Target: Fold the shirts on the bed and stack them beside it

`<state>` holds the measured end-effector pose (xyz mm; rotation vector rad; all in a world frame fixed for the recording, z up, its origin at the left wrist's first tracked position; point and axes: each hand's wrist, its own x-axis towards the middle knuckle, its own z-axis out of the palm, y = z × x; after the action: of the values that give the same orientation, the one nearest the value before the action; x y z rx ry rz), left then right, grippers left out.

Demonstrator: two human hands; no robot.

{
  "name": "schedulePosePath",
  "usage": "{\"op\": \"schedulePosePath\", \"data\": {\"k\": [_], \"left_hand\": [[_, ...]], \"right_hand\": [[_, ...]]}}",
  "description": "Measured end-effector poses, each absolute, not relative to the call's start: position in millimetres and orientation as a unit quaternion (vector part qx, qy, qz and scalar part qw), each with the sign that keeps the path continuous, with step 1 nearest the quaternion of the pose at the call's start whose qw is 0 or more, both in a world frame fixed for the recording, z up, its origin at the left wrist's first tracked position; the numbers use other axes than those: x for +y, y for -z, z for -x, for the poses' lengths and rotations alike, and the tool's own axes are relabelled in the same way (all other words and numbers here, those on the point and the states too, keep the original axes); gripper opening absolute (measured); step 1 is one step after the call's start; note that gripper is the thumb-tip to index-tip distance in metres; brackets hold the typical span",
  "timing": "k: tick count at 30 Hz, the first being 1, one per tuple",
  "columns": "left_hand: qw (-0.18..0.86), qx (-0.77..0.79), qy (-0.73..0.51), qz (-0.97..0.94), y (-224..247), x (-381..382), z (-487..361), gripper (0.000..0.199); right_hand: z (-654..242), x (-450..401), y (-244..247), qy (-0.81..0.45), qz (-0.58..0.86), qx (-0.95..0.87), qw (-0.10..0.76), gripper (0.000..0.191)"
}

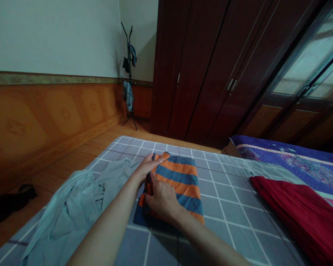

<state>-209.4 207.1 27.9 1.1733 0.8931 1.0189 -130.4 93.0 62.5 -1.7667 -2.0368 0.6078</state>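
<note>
A folded cloth with orange and blue stripes lies on a bed with a grey checked sheet. My left hand grips the cloth's far left corner, fingers curled over its edge. My right hand presses down on the near left part of the cloth, pinching its left edge. Both forearms reach in from the bottom of the view.
A crumpled pale grey-green garment lies left of the cloth. A red cloth and a purple patterned blanket lie at the right. Beyond the bed stand a dark wooden wardrobe and a coat stand. Something dark lies on the floor at left.
</note>
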Motion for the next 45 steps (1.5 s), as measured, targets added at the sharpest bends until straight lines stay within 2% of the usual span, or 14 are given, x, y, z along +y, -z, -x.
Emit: {"op": "schedulePosePath", "data": {"k": [3,6,8,10,11,14,16,21,26,34,45], "left_hand": [[0.576,0.425,-0.437,-0.546,-27,209,209,0.053],[0.513,0.468,-0.434,-0.575,-26,209,206,0.077],[0.474,0.491,-0.430,-0.591,-24,209,203,0.085],[0.441,0.510,-0.430,-0.601,-22,211,202,0.082],[0.427,0.517,-0.431,-0.604,-20,213,201,0.078],[0.400,0.532,-0.435,-0.607,-13,222,202,0.058],[0.394,0.534,-0.437,-0.607,-8,228,203,0.045],[0.398,0.532,-0.446,-0.600,-2,234,204,0.032],[0.408,0.526,-0.453,-0.593,-4,233,205,0.033],[0.439,0.516,-0.427,-0.599,-13,224,214,0.034],[0.358,0.556,-0.448,-0.601,-6,231,212,0.025]], "right_hand": [[127,78,-68,-0.152,0.613,-0.765,0.128,0.045],[125,66,-68,-0.148,0.607,-0.771,0.124,0.053],[123,57,-62,-0.139,0.593,-0.782,0.131,0.064],[120,47,-54,-0.116,0.574,-0.797,0.147,0.071],[118,43,-50,-0.104,0.568,-0.801,0.155,0.068],[110,36,-41,-0.081,0.561,-0.805,0.173,0.034],[107,35,-38,-0.070,0.549,-0.813,0.181,0.022],[107,39,-33,-0.026,0.524,-0.836,0.162,0.023],[101,43,-35,0.021,0.520,-0.848,0.103,0.020],[91,30,-39,0.041,0.490,-0.864,0.110,0.018],[87,21,-26,0.062,0.461,-0.879,0.106,0.020]]}}
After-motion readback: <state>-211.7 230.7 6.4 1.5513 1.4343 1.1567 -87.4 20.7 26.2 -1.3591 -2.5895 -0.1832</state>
